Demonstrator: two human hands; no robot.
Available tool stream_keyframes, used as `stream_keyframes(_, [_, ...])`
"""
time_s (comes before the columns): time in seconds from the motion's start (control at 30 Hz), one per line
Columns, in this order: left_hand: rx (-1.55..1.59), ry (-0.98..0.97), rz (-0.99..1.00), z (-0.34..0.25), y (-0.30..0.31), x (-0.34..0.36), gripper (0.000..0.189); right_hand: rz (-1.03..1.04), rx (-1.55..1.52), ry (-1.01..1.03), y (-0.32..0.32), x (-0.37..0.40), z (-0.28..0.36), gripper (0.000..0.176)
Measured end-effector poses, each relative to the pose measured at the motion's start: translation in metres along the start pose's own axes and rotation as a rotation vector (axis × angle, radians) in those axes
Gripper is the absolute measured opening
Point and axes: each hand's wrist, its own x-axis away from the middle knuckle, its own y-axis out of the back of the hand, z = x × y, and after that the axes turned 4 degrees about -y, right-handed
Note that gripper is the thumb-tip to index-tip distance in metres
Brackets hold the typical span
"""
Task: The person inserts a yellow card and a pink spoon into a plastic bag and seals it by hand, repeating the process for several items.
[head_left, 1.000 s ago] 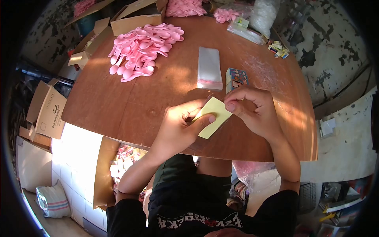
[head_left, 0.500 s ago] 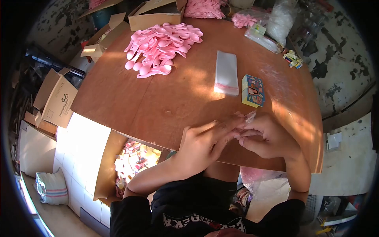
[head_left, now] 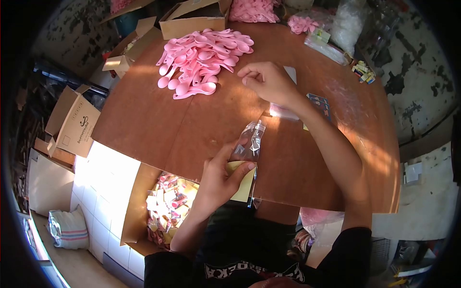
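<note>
My left hand holds a clear plastic bag with a pale yellow card in its lower part, thumb pressed on the front, by the table's near edge. Reaching over the table, my right hand has its fingers bent and apart, with nothing seen in them. It is to the right of a heap of pink spoons. Beneath the right hand and forearm lies a stack of clear bags, partly covered. The blue card box is also partly hidden by that forearm.
Below the table's left edge is a carton of packed pink and yellow pieces. Open cartons and a bag of pink spoons stand at the back. Small yellow pieces lie at the right edge of the table.
My hands have parted. The right hand has moved up and left toward the spoon heap. The left hand has come down a little, with the bag and yellow card now showing in it.
</note>
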Motion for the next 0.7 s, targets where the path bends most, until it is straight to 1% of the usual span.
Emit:
stream_keyframes(0.03, [0.012, 0.026, 0.008, 0.001, 0.0, -0.001, 0.048, 0.0, 0.001, 0.002, -0.009, -0.016, -0.007, 0.024])
stream_keyframes(0.1, [0.006, 0.008, 0.008, 0.006, -0.001, -0.002, 0.048, -0.237, 0.213, 0.014, -0.026, -0.044, -0.017, 0.029])
stream_keyframes(0.13, [-0.001, -0.009, 0.008, 0.008, -0.001, -0.003, 0.048, -0.236, 0.212, 0.019, -0.031, -0.056, -0.018, 0.029])
stream_keyframes(0.2, [0.006, 0.026, 0.013, 0.005, -0.001, -0.003, 0.048, -0.464, 0.255, 0.026, -0.04, -0.08, -0.023, 0.03])
stream_keyframes(0.27, [0.011, -0.029, -0.002, 0.008, -0.001, -0.004, 0.047, -0.486, 0.242, 0.065, -0.047, -0.107, -0.038, 0.028])
stream_keyframes(0.33, [0.004, -0.038, 0.015, 0.009, 0.0, -0.003, 0.046, -0.503, 0.236, 0.098, -0.052, -0.121, -0.045, 0.026])
stream_keyframes(0.4, [0.014, -0.047, 0.021, 0.008, 0.001, -0.004, 0.045, -0.264, 0.175, -0.07, -0.055, -0.13, -0.047, 0.025])
stream_keyframes(0.47, [0.02, -0.053, 0.018, 0.009, 0.002, -0.004, 0.045, -0.247, 0.19, -0.056, -0.053, -0.131, -0.045, 0.022])
stream_keyframes(0.53, [0.022, -0.069, 0.013, 0.01, 0.001, -0.004, 0.045, -0.227, 0.207, -0.049, -0.056, -0.134, -0.056, 0.02])
stream_keyframes(0.6, [0.021, -0.072, 0.013, 0.012, 0.001, -0.004, 0.045, -0.359, 0.386, 0.172, -0.056, -0.135, -0.063, 0.022])
stream_keyframes(0.63, [0.016, -0.077, 0.008, 0.012, 0.001, -0.004, 0.045, -0.36, 0.391, 0.166, -0.053, -0.133, -0.064, 0.022])
stream_keyframes(0.7, [0.016, -0.071, 0.009, 0.01, 0.002, -0.004, 0.045, -0.566, 0.46, 0.32, -0.045, -0.128, -0.061, 0.019])
